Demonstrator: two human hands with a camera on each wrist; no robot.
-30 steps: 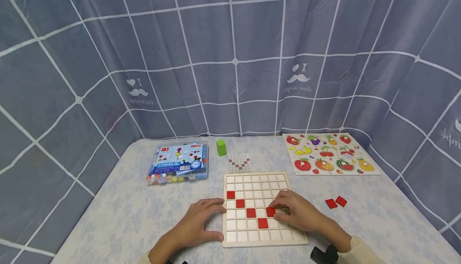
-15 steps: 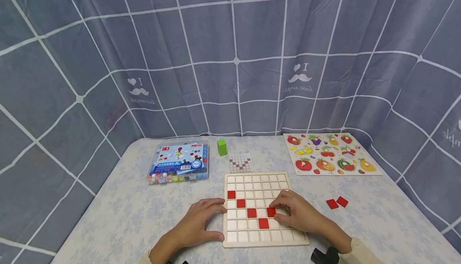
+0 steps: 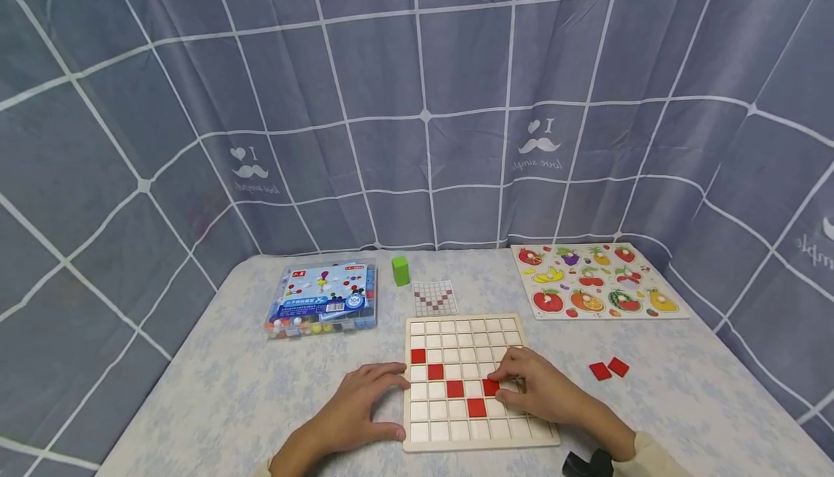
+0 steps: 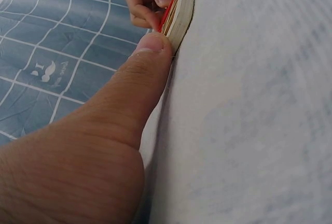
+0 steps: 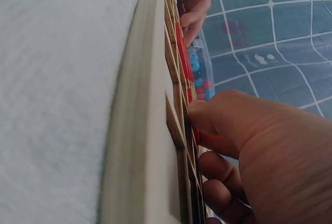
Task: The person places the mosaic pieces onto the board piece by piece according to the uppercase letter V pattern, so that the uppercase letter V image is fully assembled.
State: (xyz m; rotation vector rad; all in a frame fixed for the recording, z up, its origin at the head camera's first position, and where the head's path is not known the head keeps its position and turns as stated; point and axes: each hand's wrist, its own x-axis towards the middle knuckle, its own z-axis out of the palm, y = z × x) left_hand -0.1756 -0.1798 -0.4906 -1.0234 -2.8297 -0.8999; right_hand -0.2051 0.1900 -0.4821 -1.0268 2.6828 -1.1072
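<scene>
A square wooden grid board [image 3: 439,431] lies flat on the table, with several red tiles in its cells forming a slanted line that turns upward at the right. My right hand [image 3: 544,389] is over the board's right half, thumb and index finger pinching the red tile [image 3: 491,388] at a cell. In the right wrist view the other fingers [image 5: 217,166] are curled beside the board's ribs. Along the board's left edge rests my left hand [image 3: 355,406], its thumb [image 4: 150,47] and fingertips touching the rim, fingers spread and relaxed.
Two loose red tiles [image 3: 600,371] lie right of the board. Behind it are a small pattern card [image 3: 435,297] and a green block [image 3: 400,271]. A plastic box of colored parts [image 3: 322,300] stands back left, a fruit puzzle board [image 3: 593,281] back right.
Both hands keep their places on the board and the tiles lie as before. Only the head view has shifted slightly.
</scene>
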